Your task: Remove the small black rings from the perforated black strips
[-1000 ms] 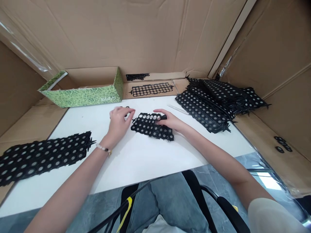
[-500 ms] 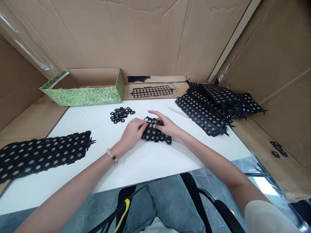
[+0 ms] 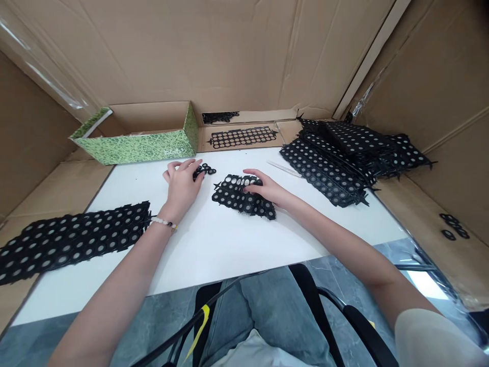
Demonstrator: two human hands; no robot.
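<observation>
My right hand (image 3: 269,189) grips a small black rubber sheet (image 3: 244,204) full of round rings, its thumb and fingers on the upper right part. Several holes along the sheet's top edge show white. My left hand (image 3: 181,184) is over the pile of loose black rings (image 3: 206,169), fingers apart and curved downward. It covers most of the pile, so whether a ring touches its fingertips is hidden.
A longer sheet of rings (image 3: 76,239) lies at the left. Stacked sheets (image 3: 324,168) are at the right, beside white tweezers (image 3: 284,168). At the back stand a green box (image 3: 141,148) and a punched-out sheet (image 3: 242,137). A few rings (image 3: 454,227) lie on cardboard at right.
My left hand has left the small sheet and moved left to the loose ring pile. My right hand stays on the sheet, which now lies more spread out. The view has shifted slightly.
</observation>
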